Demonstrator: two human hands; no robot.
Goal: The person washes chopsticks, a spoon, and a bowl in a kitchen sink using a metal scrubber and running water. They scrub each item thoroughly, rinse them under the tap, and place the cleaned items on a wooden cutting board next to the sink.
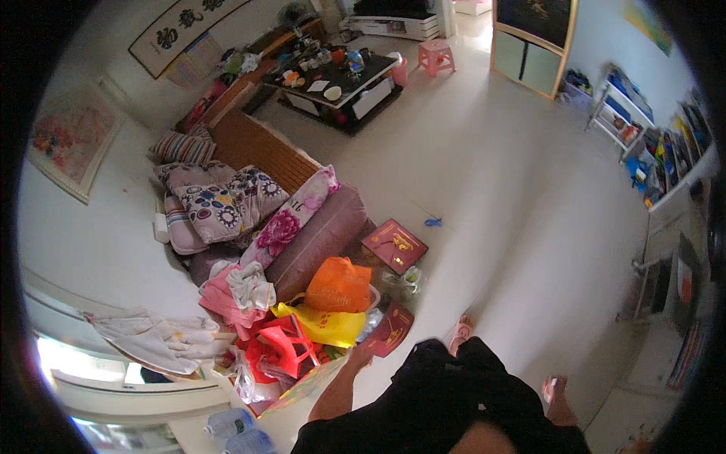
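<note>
My left hand (361, 357) is at the lower corner of a flat dark red gift bag (391, 329) with gold print, and appears to grip it. Just left of that hand stands a patterned box (303, 386) heaped with bags: a red bag (278, 352), a yellow bag (326, 324), an orange bag (340, 286) and clear plastic. My right hand (557, 390) seems to hang low at my right side, blurred. A small pale pink patch shows at its edge; whether it is held is unclear. A similar dark red bag (395, 246) lies on the floor ahead.
A sofa (317, 232) with patterned cushions (218, 207) runs along the left. Farther off are a cluttered coffee table (363, 79) and a pink stool (437, 57). Water bottles (229, 423) stand at lower left. A small blue thing (433, 222) lies on the floor; shelves (624, 110) line the right wall.
</note>
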